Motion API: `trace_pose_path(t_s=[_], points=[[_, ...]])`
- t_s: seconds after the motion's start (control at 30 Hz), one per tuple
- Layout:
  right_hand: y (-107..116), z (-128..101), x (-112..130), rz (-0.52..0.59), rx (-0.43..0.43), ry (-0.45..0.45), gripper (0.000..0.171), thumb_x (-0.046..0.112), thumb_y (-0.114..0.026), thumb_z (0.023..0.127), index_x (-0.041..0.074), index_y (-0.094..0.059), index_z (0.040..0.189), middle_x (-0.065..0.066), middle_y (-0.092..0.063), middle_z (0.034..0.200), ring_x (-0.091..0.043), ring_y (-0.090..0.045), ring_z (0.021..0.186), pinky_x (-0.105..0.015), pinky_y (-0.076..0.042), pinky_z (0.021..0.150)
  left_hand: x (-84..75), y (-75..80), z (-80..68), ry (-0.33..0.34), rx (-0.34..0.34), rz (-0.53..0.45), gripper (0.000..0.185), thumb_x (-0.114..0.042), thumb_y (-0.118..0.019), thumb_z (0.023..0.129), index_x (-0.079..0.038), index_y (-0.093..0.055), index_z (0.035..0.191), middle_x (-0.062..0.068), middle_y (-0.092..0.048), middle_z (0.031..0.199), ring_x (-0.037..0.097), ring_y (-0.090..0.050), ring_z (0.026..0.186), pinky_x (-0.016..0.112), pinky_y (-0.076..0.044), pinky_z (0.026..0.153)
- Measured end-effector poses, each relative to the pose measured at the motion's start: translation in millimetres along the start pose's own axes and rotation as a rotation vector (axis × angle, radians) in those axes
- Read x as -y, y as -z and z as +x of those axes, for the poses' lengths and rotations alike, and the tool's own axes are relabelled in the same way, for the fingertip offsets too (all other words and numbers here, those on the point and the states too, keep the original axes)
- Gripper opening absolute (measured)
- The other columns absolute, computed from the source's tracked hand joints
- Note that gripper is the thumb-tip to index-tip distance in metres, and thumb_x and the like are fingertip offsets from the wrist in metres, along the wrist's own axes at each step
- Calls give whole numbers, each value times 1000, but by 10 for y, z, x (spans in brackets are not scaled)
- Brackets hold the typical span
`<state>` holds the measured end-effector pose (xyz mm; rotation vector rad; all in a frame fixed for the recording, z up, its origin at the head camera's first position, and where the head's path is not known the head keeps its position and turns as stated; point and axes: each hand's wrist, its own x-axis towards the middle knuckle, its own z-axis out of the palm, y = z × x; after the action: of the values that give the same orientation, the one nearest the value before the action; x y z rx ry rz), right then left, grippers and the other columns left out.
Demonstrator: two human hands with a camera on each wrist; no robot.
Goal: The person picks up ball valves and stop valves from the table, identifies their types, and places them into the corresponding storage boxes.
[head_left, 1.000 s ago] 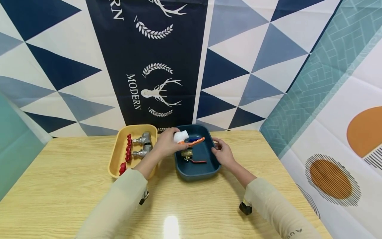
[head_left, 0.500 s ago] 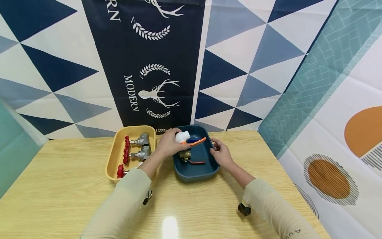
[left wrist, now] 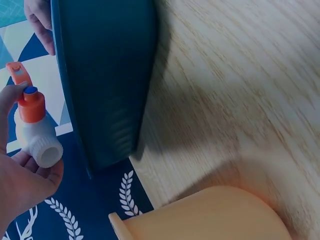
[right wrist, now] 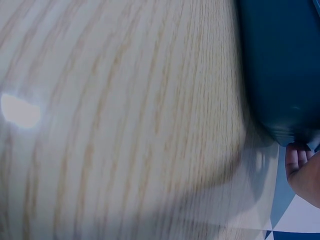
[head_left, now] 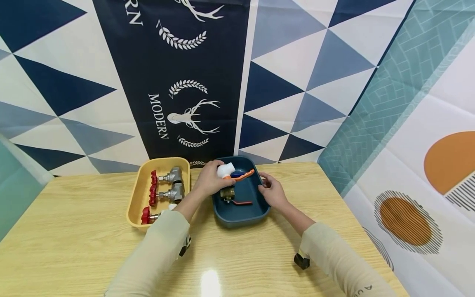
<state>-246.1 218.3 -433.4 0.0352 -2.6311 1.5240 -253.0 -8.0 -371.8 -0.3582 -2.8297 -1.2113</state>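
Patterned cloth hangs behind a pale wooden tabletop: navy and white triangles, a dark banner with a stag and the word MODERN, and a teal sheet to the right. Two trays sit side by side at the far edge of the tabletop.

In the yellow tray, on the left, lie three metal valves with red handwheels, the wheels turned toward the tray's left wall.

The dark blue tray holds a brass ball valve with a thin red lever, lying near its middle.

The left hand is curled around a white plastic ball valve and holds it above the far left part of the blue tray; its orange handle sticks out to the right over the tray. In the left wrist view the same valve rests in the palm, open socket toward the camera, orange cap on top.

The right hand rests at the right rim of the blue tray, fingers bent over the edge and gripping it. The right wrist view shows fingertips against the tray's outer wall.
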Motion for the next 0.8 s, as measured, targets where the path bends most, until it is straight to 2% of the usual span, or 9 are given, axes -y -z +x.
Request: trace_pose_path(t_s=[0.23, 0.47, 0.8], points=[[-1, -4, -1, -9, -7, 8, 43, 2, -54, 90, 5, -50, 133, -18, -55, 106, -21, -49, 87, -24, -41, 71, 1, -40, 59, -2, -10, -27, 70, -35, -79, 71, -3, -51, 127, 14, -55, 121, 27, -52, 98, 37, -49, 80], [-13, -14, -2, -6, -13, -2, 43, 2, -55, 90, 5, -51, 133, -18, -56, 106, -22, -50, 88, -25, -42, 71, 37, -92, 115, 25, -8, -42, 69, -34, -78, 72, -3, -51, 126, 15, -54, 123, 27, -52, 99, 38, -50, 80], [-16, -15, 0, -6, -23, -8, 44, 1, -56, 89, 6, -51, 132, -18, -56, 107, -22, -51, 89, -25, -42, 72, 49, -169, 185, 15, -14, -13, 68, -33, -78, 73, -2, -51, 127, 16, -53, 123, 27, -53, 99, 38, -49, 83]])
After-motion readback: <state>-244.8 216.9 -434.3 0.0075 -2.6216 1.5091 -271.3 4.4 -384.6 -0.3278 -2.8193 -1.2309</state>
